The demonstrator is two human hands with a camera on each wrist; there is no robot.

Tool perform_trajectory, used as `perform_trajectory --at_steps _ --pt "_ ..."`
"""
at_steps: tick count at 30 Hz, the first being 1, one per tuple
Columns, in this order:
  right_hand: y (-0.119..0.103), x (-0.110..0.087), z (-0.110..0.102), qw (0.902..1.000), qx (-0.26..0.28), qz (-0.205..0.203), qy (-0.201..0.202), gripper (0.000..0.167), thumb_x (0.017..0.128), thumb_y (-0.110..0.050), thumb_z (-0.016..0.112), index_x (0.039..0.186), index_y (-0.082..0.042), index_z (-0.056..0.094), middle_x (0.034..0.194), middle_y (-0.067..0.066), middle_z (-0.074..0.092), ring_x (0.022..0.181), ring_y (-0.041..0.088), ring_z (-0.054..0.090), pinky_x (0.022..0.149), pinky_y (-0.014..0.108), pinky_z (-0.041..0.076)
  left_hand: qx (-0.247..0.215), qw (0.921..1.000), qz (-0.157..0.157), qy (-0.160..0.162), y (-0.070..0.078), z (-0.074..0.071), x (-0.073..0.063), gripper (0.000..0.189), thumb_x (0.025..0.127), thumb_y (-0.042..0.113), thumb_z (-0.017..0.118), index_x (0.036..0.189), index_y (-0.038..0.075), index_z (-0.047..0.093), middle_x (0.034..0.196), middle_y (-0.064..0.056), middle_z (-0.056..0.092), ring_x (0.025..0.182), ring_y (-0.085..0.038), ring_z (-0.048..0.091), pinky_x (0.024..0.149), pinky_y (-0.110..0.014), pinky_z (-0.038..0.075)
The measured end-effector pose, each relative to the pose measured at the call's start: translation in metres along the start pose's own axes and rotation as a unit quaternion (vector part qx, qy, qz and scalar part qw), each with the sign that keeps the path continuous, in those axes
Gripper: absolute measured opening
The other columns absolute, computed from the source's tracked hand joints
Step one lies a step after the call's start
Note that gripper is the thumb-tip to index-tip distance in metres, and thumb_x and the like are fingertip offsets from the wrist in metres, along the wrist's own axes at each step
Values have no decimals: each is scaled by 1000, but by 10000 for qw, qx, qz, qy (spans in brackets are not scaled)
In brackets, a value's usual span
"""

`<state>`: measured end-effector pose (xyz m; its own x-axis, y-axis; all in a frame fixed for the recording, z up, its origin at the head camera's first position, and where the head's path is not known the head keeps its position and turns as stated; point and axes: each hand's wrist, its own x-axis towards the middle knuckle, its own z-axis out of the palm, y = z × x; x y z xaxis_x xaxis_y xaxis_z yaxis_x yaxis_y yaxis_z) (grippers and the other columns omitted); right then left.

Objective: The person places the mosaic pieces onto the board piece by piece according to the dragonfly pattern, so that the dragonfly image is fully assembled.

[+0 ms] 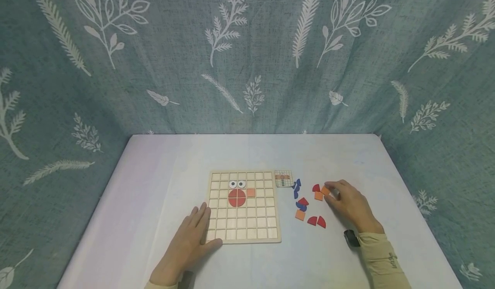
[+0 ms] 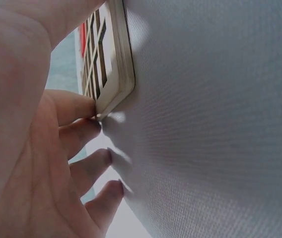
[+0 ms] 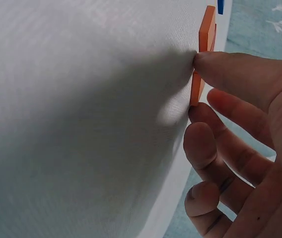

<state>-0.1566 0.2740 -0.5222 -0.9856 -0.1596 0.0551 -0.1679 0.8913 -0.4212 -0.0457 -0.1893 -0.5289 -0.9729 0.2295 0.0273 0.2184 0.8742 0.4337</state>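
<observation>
Tilework is occupying a person's right hand (image 1: 352, 205) at the right of the frame, thumb and forefinger pinching a flat orange square tile (image 1: 325, 191) by its edges, just beside a second orange square (image 1: 318, 196); whether the tile is touching the white tabletop (image 1: 154, 194) is proving hard to tell. At lower left, the left hand (image 1: 189, 237) is resting against a pale wooden grid board (image 1: 251, 240) near its lower left corner, thumb and fingers spreading apart rather than gripping. Near the centre, the board is bearing a red disc (image 1: 235, 195) made of four quarter pieces, with a third orange square (image 1: 251, 192) just right of it and two round white eye tiles (image 1: 233, 184) above.

Edge contact is looking like the sound choice: a light, level pinch should be sparing that neighbour a nudge, while gentle left-hand pressure should be guarding the board against sliding.

A small printed card (image 1: 284, 179) is lying beside the board's upper right corner, showing a gridded pattern but no readable words; lettering is running along the tan right sleeve (image 1: 380, 254), too small to read surely.
</observation>
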Motion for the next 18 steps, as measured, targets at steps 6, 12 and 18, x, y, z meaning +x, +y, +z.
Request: perform_trajectory --at_steps 6,12,18 --pt "-2 0 -2 10000 5 22 2 46 88 -15 80 130 -4 66 115 15 67 91 28 63 85 50 59 17 10000 7 3 -1 0 -1 93 90 57 70 154 -3 38 161 -21 34 148 -45 28 118 -60 28" --pt "-3 1 -3 9998 0 180 -119 45 89 -16 79 131 -5 67 112 13 67 88 26 61 84 50 59 10 10000 -28 -17 0 -1 0 93 89 56 70 153 -3 38 161 -21 33 148 -45 27 119 -59 26" --pt "-3 1 -5 9999 -23 78 79 45 89 -18 80 130 -5 68 108 13 68 83 24 59 75 44 59 -13 9999 -100 -88 1 -2 0 93 90 57 70 154 -3 38 162 -19 33 149 -44 26 119 -58 26"
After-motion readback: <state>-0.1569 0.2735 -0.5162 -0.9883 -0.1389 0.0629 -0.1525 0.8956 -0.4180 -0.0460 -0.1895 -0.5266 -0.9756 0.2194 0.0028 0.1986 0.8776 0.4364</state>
